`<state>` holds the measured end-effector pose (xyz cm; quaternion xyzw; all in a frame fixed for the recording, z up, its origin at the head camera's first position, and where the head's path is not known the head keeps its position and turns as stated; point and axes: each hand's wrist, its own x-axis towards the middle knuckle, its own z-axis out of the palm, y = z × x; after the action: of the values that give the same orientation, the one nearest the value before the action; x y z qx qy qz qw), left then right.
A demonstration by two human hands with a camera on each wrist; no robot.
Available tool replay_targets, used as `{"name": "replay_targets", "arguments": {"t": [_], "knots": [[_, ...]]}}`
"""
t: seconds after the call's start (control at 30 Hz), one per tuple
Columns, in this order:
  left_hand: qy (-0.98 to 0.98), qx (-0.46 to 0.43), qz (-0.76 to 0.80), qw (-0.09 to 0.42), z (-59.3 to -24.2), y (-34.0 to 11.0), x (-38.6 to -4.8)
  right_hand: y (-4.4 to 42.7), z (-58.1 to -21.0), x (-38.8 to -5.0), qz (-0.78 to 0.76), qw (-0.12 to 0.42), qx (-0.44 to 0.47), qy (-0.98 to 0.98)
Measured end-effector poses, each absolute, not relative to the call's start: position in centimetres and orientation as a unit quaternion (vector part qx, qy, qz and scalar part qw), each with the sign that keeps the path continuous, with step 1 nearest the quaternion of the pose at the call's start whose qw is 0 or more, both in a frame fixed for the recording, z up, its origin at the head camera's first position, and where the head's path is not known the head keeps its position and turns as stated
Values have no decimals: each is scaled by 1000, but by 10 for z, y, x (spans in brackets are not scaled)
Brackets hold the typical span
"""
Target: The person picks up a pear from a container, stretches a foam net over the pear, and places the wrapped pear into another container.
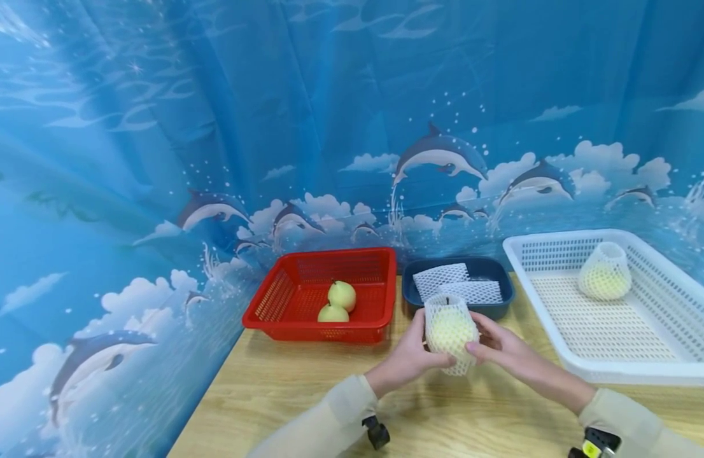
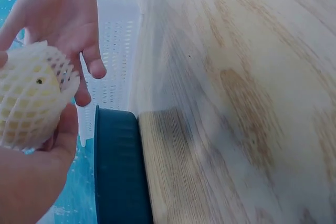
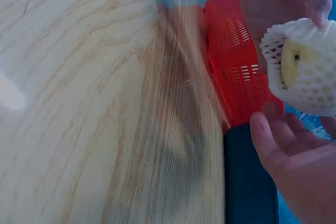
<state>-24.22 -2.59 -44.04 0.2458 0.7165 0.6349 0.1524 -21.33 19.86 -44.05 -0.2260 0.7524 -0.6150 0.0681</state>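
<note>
A pale yellow pear in a white foam net [image 1: 452,331] is held up over the front of the table, its stem showing at the net's open top. My left hand [image 1: 409,356] grips it from the left, with the thumb across the lower front. On the other side, my right hand [image 1: 503,346] has its thumb on the net's lower right edge and its fingers farther back. From below, the left wrist view shows the pear's dark blossom end [image 2: 39,81] through the net's open bottom. Some right fingers [image 2: 93,61] stand away from the fruit there.
Two bare pears [image 1: 342,296] lie in a red basket [image 1: 306,329] at the left. Behind my hands, a dark blue tray [image 1: 503,310] holds flat foam nets [image 1: 478,292]. A white basket [image 1: 558,324] on the right contains another netted pear [image 1: 605,273]. A dolphin-print curtain hangs behind the table.
</note>
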Motion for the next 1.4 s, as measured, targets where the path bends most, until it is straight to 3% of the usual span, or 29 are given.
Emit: {"name": "replay_targets", "arguments": {"t": [0.13,0.3,0.53,0.93,1.23,1.4], "knots": [[712,248,635,167,-441,-28,-241,199,-439,-211,-624,105,-227,741],[712,254,632,173,-443,-29,-242,197,-438,-209,-614,94,-204,756],[786,233,564,101,-444,-27,-238,193,-442,-209,-577,14,-148,803],[817,234,526,31,-443,-12,-228,180,-447,-205,-565,-13,-134,814],[756,219,607,109,-445,-18,-233,191,-445,-207,-599,5,-163,784],[728,229,629,149,-442,-23,-235,199,-443,-211,-611,56,-193,766]]}}
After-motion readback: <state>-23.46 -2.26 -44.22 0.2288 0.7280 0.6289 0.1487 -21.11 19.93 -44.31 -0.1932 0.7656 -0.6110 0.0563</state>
